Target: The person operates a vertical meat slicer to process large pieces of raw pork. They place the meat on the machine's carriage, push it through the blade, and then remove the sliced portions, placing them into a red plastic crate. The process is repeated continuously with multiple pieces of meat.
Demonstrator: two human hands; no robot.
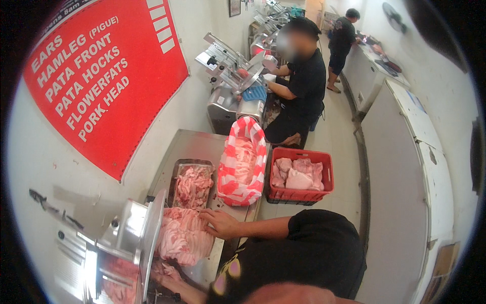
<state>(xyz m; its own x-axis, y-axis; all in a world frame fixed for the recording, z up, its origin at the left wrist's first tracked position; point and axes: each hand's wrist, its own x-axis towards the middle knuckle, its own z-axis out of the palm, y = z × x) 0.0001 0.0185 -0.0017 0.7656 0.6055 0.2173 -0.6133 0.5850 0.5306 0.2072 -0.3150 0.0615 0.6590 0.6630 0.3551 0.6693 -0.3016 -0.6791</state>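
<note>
My right hand (221, 223) lies against the right side of a broad pile of thin pale-pink meat slices (185, 237), its fingers stretched out over the edge. Low beside the meat slicer (132, 228), my left hand (166, 277) is close to the near end of the pile. Its fingers are partly hidden and blend with pink meat there, so their grip is unclear. More meat (119, 286) shows behind the slicer's shiny plate. Just beyond the pile, a metal tray (175, 173) holds darker, ragged meat trimmings (194, 185).
A red-and-white striped bag (234, 188) of sliced meat stands on the steel table (177, 143). Right of it is a red crate (298, 196) with meat chunks. One person (304, 76) works at another slicer (225, 99); another person (344, 40) stands farther back. White freezers (400, 167) line the right.
</note>
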